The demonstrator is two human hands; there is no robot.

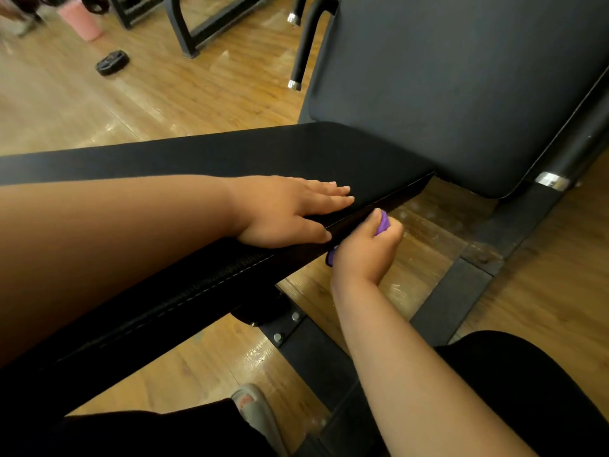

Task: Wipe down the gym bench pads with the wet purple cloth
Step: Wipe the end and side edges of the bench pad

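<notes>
A long black bench pad (pixel 204 153) runs from the lower left to the middle of the head view. My left hand (pixel 290 209) rests flat on its top near the right end, fingers straight. My right hand (pixel 362 249) grips the purple cloth (pixel 382 222) and holds it against the pad's near side edge, just below my left hand. Most of the cloth is hidden inside my fist; a bit also shows under my palm. A larger dark upright pad (pixel 445 87) stands behind, at the upper right.
The bench's black steel frame (pixel 461 291) crosses the wooden floor (pixel 99 103) under my right arm. A small black weight plate (pixel 112 62) and a pink bottle (pixel 80 19) sit at the far left. My sandalled foot (pixel 253 410) is below the pad.
</notes>
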